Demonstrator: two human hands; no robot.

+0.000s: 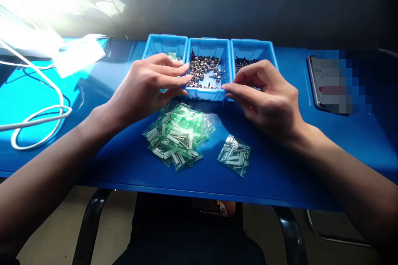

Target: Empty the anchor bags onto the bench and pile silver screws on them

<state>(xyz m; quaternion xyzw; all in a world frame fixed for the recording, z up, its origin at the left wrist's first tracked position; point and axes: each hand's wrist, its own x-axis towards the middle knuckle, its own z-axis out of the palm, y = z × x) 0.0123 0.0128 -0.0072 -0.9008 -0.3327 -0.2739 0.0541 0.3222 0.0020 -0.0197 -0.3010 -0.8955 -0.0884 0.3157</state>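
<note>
Three blue plastic bins stand side by side. Small shiny metal screws [203, 68] lie scattered in the middle bin [209, 94], and dark screws [244, 64] fill part of the right bin [256, 43]. Over the front right of the left bin [168, 38] is my left hand [152, 78], its fingers stretched out and apart, tips at the middle bin's edge. My right hand [270, 101] is closed, thumb and fingertips together at the middle bin's front right corner; whatever they hold is hidden. Nearer me lies a pile of clear greenish packets [180, 136] containing white plugs and screws.
A single packet [235, 156] lies right of the pile. On the right of the blue table [199, 180] rests a phone [329, 87], partly pixelated. A white cable [59, 91] loops on the left beneath a bright light, near a pale sheet [81, 56].
</note>
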